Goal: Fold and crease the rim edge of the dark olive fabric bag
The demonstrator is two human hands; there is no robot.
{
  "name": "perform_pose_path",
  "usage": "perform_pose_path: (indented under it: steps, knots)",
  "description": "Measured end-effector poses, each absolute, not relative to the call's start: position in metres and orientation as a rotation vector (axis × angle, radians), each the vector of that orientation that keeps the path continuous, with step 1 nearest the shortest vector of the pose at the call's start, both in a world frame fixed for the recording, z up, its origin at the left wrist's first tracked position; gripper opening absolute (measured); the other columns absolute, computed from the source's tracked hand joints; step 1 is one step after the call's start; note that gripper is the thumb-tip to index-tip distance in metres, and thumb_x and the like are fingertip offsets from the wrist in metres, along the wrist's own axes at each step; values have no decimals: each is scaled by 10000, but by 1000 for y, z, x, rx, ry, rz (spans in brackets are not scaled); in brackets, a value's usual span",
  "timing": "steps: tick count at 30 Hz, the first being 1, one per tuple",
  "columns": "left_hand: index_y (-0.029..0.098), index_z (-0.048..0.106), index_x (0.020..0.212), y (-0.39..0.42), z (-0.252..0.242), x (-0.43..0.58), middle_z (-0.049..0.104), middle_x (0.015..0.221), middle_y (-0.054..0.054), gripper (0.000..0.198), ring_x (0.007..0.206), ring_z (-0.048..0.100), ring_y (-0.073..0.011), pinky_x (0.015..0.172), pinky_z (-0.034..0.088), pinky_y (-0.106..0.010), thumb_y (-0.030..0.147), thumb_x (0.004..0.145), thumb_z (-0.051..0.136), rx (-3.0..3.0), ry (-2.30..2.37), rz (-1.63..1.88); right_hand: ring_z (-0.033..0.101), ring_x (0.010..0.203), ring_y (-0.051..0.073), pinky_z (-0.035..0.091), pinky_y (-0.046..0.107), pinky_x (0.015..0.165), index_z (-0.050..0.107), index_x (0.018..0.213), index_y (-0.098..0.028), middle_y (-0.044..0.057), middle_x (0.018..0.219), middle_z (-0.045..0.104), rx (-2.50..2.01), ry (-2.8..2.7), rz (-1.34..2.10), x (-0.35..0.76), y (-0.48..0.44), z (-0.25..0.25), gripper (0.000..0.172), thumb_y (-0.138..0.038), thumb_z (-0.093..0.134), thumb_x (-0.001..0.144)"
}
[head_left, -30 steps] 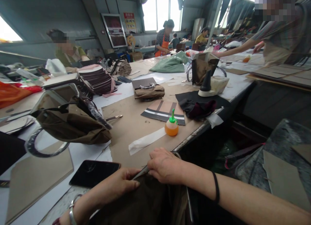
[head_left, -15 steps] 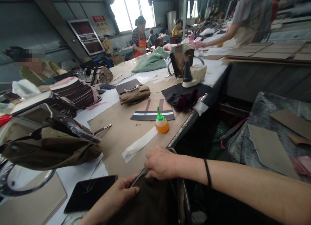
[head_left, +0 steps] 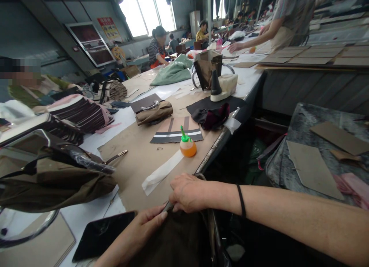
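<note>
Dark brown fabric piece (head_left: pixel 175 238) is positioned directly below both hands and extends from them toward the bottom of the view. Left hand (head_left: pixel 148 221): thumb on top, fingers partly hidden beneath, pinching the upper edge of the fabric piece. Right hand (head_left: pixel 187 193): fingers curled down and closed over the same edge, just beside the left fingertips; the exact fingertip contact is hidden. The gripped edge runs between the two hands. A curved metal rim (head_left: pixel 212 236) runs below the right wrist, along the right side of the fabric piece.

A black phone (head_left: pixel 99 236) lies to the left of the left hand, partly covered by the left forearm. A white strip (head_left: pixel 161 172) lies flat just beyond the hands. Past its far end, beyond the right hand, stands an orange bottle (head_left: pixel 188 148) with a green nozzle, upright. A second brown bag (head_left: pixel 57 182) rests farther left of the left hand. A black wristband (head_left: pixel 241 201) encircles the right forearm near the wrist. Loose grey-brown boards (head_left: pixel 313 169) lie well to the right of the right hand.
</note>
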State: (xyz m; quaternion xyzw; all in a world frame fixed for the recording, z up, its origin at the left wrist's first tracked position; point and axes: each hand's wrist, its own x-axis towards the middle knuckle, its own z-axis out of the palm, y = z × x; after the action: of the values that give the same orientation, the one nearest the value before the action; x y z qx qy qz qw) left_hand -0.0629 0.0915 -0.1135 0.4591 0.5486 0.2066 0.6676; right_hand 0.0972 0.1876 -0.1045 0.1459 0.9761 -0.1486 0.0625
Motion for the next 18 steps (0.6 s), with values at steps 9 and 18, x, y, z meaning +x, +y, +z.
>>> perform_pose_path:
  steps: [9,18]
  knots:
    - [159,624,1016,88,-127,-66,628,970,-78,477,867,568,-278,863,386,-383,486,675,695,821,1121,571,539,789,239,419,328,617,636,817,-188,78,811,588,542,2959,-447,96,184,-105,236,-350,464,812]
    - [197,634,1012,86,-123,-62,647,905,-49,448,858,572,-265,828,396,-345,452,656,728,773,1077,587,534,807,238,428,345,647,637,796,-169,81,848,592,584,2939,-433,93,180,-98,197,-325,516,787]
